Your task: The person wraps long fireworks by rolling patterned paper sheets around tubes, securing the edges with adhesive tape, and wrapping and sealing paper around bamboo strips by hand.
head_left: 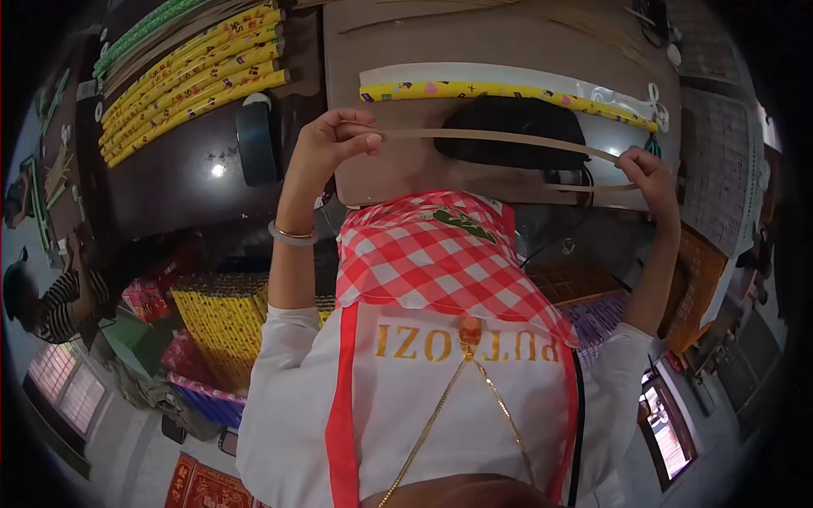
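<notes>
A brown tabletop [398,42] spread across the far side, and a second dark table [186,190] stood toward 10 o'clock, bearing a row of yellow patterned tubes [195,93] with green ones [140,51] beyond. A dark rounded object [256,140] lay near the tubes' closer side.

At 1 o'clock, a yellow printed roll [500,93] lay along a whitish sheet [491,74], with a black pouch [508,127] just on its nearer side. A thin tan strip [508,138] was held over the brown tabletop, passing above the pouch.

At 11 o'clock, the person's left hand [343,138] had one end between thumb and curled fingers, lightly closed. At 2 o'clock, the right hand [648,172] was closed in a pinch on the strip's other side, where it doubled back toward the left and ended short of the left hand.

Toward 8 o'clock stood densely packed yellow goods [216,322]; at 9 o'clock was another person in a striped top [63,300].
</notes>
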